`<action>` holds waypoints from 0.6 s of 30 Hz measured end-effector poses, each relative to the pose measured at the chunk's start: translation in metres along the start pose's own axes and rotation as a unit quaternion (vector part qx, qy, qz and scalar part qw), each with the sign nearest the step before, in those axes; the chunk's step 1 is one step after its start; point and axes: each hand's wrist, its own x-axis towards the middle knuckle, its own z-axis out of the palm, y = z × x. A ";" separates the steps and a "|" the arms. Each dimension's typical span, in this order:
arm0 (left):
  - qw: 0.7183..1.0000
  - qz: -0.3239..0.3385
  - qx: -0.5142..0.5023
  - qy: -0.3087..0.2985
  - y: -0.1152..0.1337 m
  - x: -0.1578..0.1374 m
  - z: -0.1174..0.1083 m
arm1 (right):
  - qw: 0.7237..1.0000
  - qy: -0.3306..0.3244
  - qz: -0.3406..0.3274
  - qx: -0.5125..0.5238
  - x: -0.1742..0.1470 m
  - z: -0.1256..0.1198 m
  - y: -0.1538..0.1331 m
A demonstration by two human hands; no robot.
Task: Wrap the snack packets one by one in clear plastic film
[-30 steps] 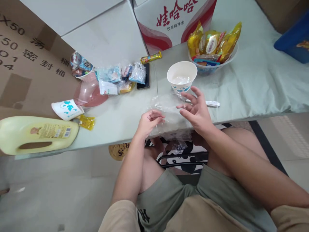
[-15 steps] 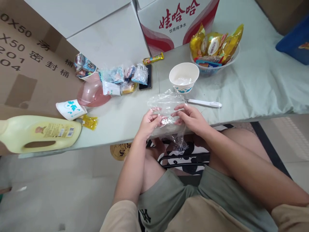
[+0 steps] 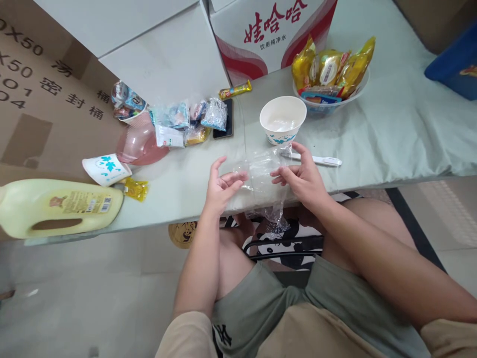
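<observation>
A thin, crinkled clear plastic bag (image 3: 261, 171) is stretched between my two hands at the table's front edge, its lower part hanging over my lap. My left hand (image 3: 220, 189) pinches its left side between thumb and fingers, the index finger raised. On the other side, my right hand (image 3: 304, 179) grips it with thumb and fingers, its index finger reaching up to the top corner. Just beyond stands a white paper bowl (image 3: 283, 122) with a blue leaf print. A white-handled knife or similar utensil (image 3: 324, 160) lies beside my right hand, its other end behind the bag and fingers.
Wrapped snacks (image 3: 179, 119) and a dark phone (image 3: 223, 119) lie back left, near a pink translucent bowl (image 3: 139, 146). A tipped paper cup (image 3: 106, 169) and a yellow jug (image 3: 63, 209) lie left. A plastic bowl (image 3: 328, 107) of yellow packets stands back right, before boxes.
My hands have moved apart, spreading the bag wider. My left index finger has lifted, and my right index finger has extended to the bag's top corner.
</observation>
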 end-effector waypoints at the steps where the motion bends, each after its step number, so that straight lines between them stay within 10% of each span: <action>1: 1.000 -0.005 0.015 -0.010 0.000 0.000 0.000 | 1.000 -0.009 -0.018 -0.004 -0.001 0.000 0.001; 18: 0.968 0.120 0.216 0.036 -0.010 0.002 -0.004 | 0.951 -0.044 -0.105 -0.286 0.003 -0.007 0.007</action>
